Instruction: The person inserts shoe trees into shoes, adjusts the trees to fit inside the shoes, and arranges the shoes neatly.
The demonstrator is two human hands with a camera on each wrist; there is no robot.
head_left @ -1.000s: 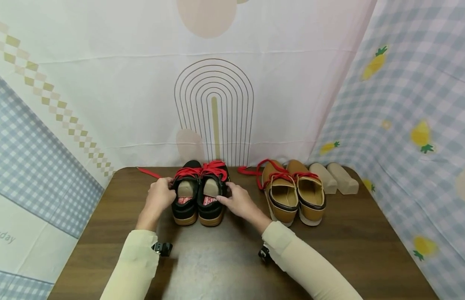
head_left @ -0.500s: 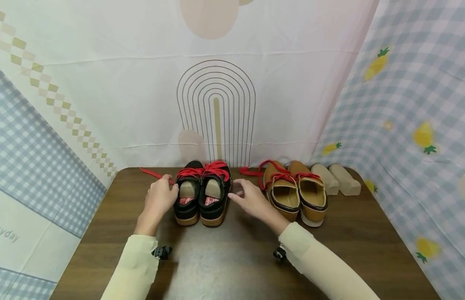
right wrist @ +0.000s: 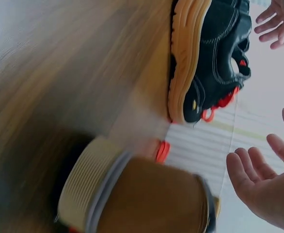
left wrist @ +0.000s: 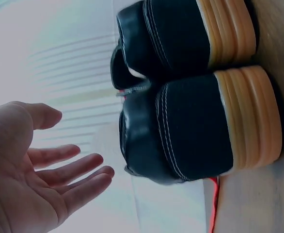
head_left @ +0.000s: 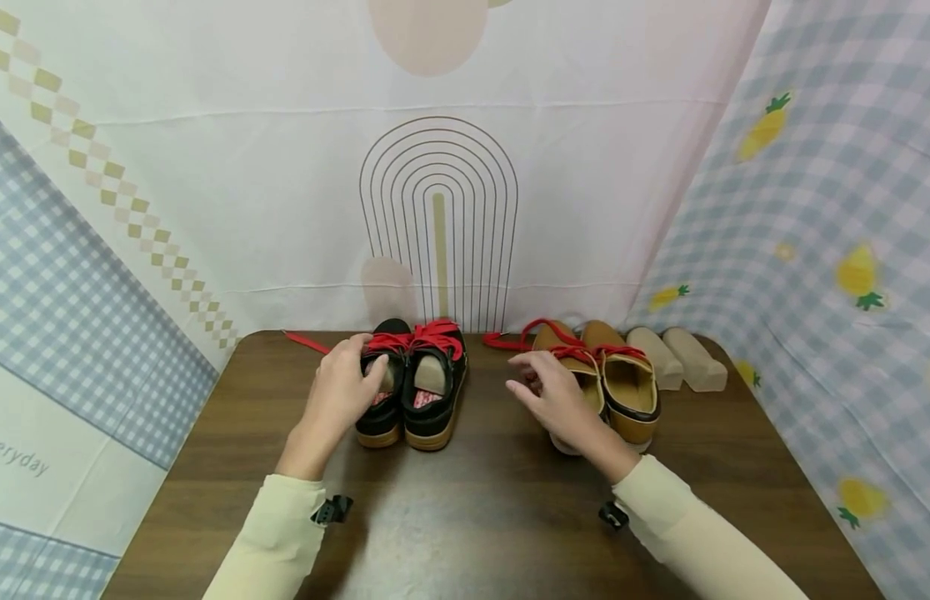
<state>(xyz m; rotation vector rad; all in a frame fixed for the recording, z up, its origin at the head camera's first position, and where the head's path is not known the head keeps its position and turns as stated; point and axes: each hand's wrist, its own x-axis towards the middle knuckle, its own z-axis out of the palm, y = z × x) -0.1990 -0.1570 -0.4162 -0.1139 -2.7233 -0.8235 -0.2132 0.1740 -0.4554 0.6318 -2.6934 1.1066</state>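
Taking 12 o'clock as the wall and reading from the middle of the table, I have the left hand at 10 o'clock, just above the nearer edge of the black shoes. Its fingers are loosely bent with the thumb spread well apart from them, and it has hold of nothing; my left wrist feed shows a small gap between the fingertips and the leather. The right hand is at 2 o'clock, over the tan shoes — it is empty too, fingers softly curved, thumb apart, and in the right wrist feed I see it clear of the shoe beneath. The black shoes stand upright side by side at 11 o'clock, toes toward 12, heels toward 6, with red laces across their fronts and a beige insert showing in each opening. A loose red lace end lies at their 10 o'clock. The tan shoes stand upright at 2 o'clock, toes also toward 12; I see bare lining in the one farther right, and a red lace trails off toward their 10 o'clock. Past them, two beige blocks lie side by side.
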